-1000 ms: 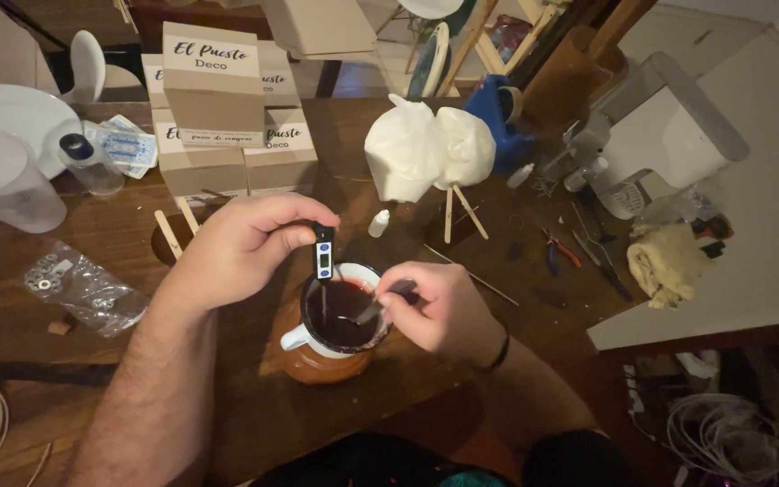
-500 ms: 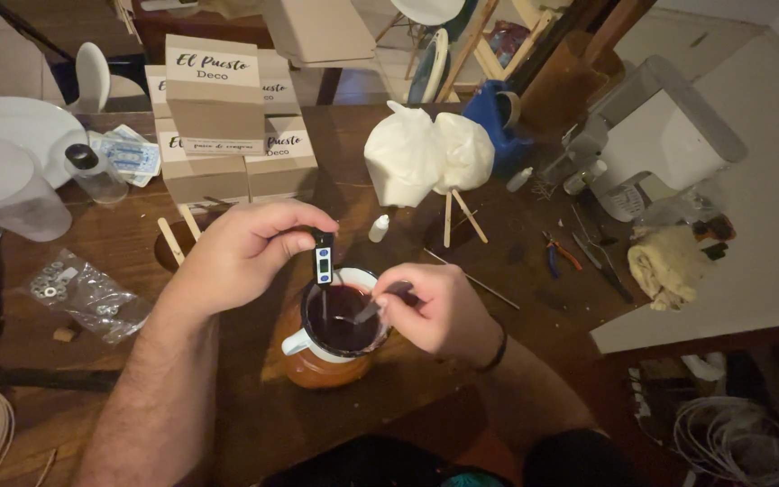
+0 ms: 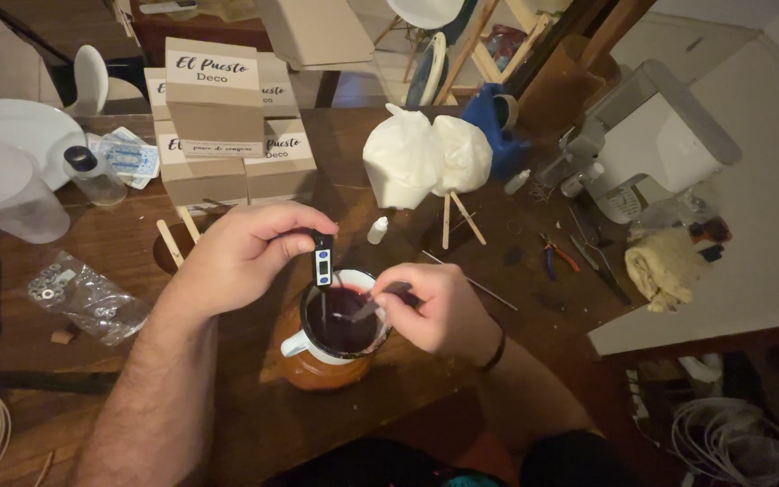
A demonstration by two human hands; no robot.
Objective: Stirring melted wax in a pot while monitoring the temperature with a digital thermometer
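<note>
Over mug (image 3: 304,341), left hand (image 3: 241,252) pinching upright thermometer (image 3: 322,263), probe down

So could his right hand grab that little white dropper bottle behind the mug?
Probably yes. The dropper bottle stands free on the table just beyond the mug, but the right hand holds a spoon now.

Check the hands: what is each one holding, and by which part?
Left hand pinches a probe thermometer by its black head, stem down in the dark liquid of the mug. Right hand holds a spoon by its handle end, bowl in the mug.
</note>
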